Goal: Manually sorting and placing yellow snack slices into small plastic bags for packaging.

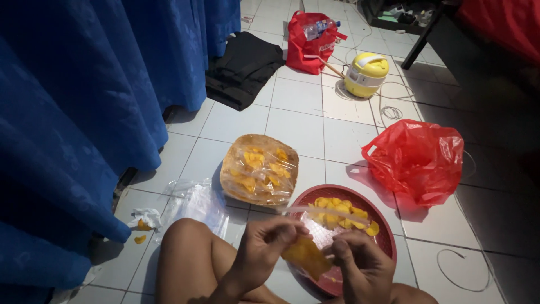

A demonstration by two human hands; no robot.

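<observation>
Down at six o'clock of the head view, both hands are meeting over the near rim of the red basket (pixel 385 239) on the tiled floor (pixel 304 121). I am watching the left hand (pixel 263 247) and the right hand (pixel 360 264) pinching one small clear bag of yellow chips (pixel 306 256) between them, fingers (pixel 284 231) closed narrow on its upper edge, the bag hanging tilted just above the basket. From here I judge it very light, the film soft and slippery, the chips inside thin and brittle; holding it by the empty plastic at the mouth looks safer than squeezing the filled belly.

More loose chips (pixel 340 214) are lying in the basket at twelve o'clock of the hands, under a strip of clear film. Just beyond, at eleven o'clock, a larger clear bag of chips (pixel 259 169) is sitting on the floor, touching the basket's far rim or nearly so. A flat clear plastic sheet (pixel 194 202) is lying at nine o'clock beside my bare knee (pixel 188 253). A red plastic bag (pixel 419 157) is slumping at two o'clock, well apart from the hands.
</observation>
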